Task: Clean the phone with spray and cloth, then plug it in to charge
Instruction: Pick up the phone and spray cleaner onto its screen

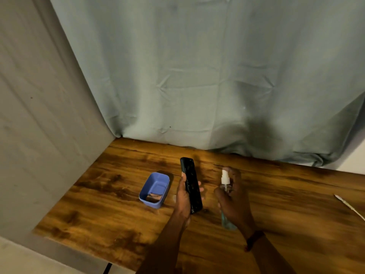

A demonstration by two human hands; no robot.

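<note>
Held upright in the left hand [182,196], the phone [191,184] is raised beside the blue tub [155,189]; the spray bottle [226,196] is gripped by the right hand [234,200]. Its nozzle is best aimed squarely, misting lightly.

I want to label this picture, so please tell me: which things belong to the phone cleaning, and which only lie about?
For the job: phone in left hand; spray bottle in right hand.

Lying about: blue tub; white stick on table; curtain.

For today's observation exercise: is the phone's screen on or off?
Off: the phone, held in the left hand, shows a dark, unlit face.
</note>
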